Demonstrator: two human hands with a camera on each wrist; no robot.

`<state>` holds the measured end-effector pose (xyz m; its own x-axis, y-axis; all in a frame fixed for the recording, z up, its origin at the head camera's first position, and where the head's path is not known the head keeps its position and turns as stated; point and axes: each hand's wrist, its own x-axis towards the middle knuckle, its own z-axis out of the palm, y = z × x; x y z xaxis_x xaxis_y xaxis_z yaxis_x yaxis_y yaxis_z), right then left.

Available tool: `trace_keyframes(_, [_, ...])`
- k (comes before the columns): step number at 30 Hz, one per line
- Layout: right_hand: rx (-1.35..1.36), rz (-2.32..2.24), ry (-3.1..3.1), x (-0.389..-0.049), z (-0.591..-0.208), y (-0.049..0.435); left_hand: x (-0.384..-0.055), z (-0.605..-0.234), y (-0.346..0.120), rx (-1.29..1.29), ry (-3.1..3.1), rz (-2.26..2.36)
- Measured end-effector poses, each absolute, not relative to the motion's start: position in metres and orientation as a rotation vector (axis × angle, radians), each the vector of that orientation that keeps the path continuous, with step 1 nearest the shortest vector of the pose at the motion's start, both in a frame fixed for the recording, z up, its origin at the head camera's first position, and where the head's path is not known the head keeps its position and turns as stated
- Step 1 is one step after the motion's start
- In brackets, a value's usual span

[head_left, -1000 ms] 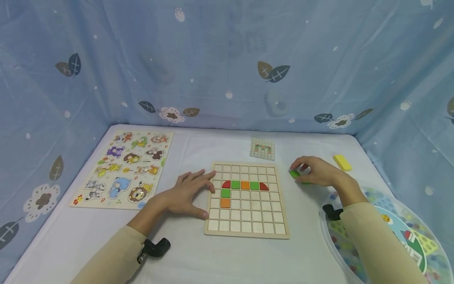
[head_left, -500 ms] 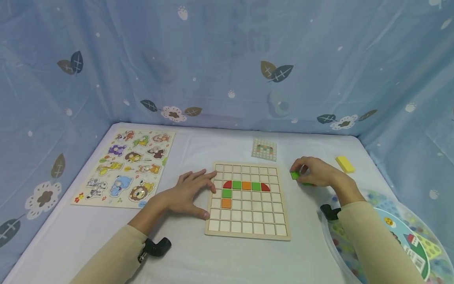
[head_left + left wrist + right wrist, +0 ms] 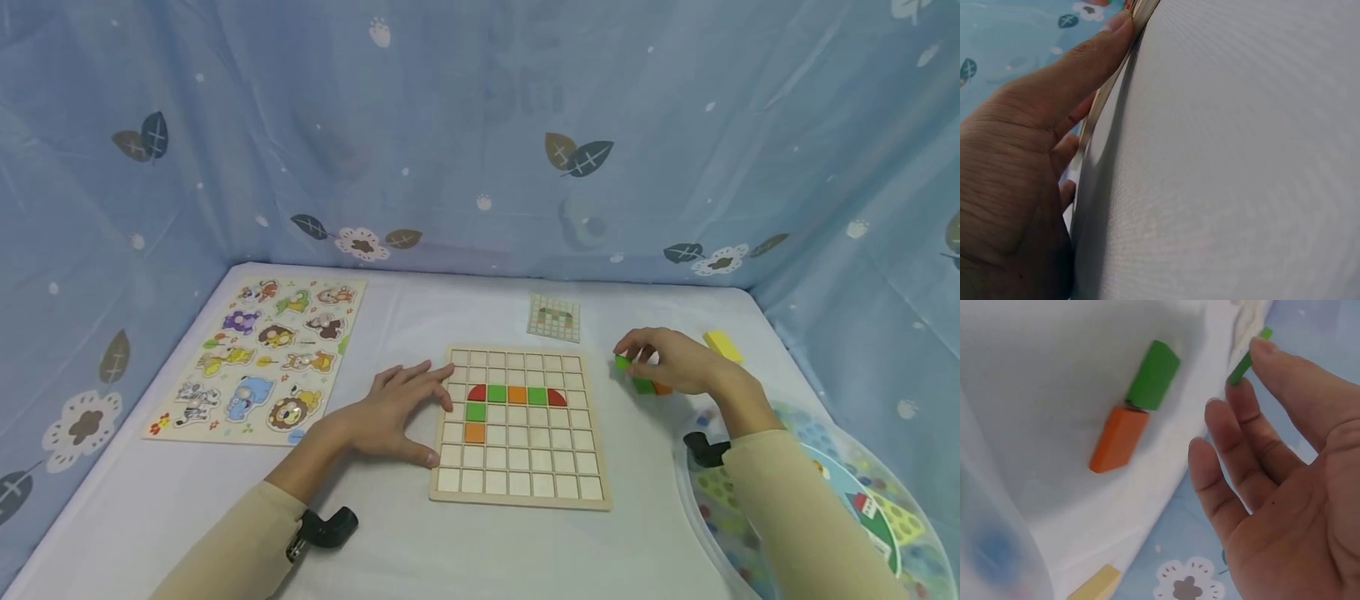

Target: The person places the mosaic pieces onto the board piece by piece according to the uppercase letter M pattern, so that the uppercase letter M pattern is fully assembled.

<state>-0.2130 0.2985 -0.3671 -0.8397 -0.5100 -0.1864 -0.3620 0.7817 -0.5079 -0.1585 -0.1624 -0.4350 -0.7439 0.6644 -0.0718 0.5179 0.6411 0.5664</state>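
Note:
My right hand point(image 3: 667, 360) is to the right of the wooden grid board point(image 3: 531, 502). Its thumb and index finger pinch a thin green square tile point(image 3: 1245, 366), the other fingers loosely bent. Just below lie a green stack point(image 3: 1154, 376) and an orange stack point(image 3: 1119, 440), end to end on the white cloth. My left hand point(image 3: 390, 417) rests at the board's left edge, fingers spread, with the thumb point(image 3: 1094, 62) against the rim. Red quarter-round, green and orange tiles make a row on the board, and a green tile point(image 3: 476, 412) and an orange tile point(image 3: 475, 432) run down its left side.
A small pattern card point(image 3: 554, 317) lies behind the board. An animal puzzle point(image 3: 258, 358) is at the left. A yellow block point(image 3: 723, 346) lies at the right, and a round clear case point(image 3: 918, 533) sits under the right forearm.
My right hand has risen slightly with the green tile, away from the stacks, so more of the green and orange stacks shows. My left hand stays at the board's edge.

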Motion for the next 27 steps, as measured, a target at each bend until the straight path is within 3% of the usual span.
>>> trace_keyframes(27, [-0.696, -1.118, 2.445, -0.193, -0.361, 0.288, -0.159, -0.435, -0.163, 0.970, 2.591, 0.772])
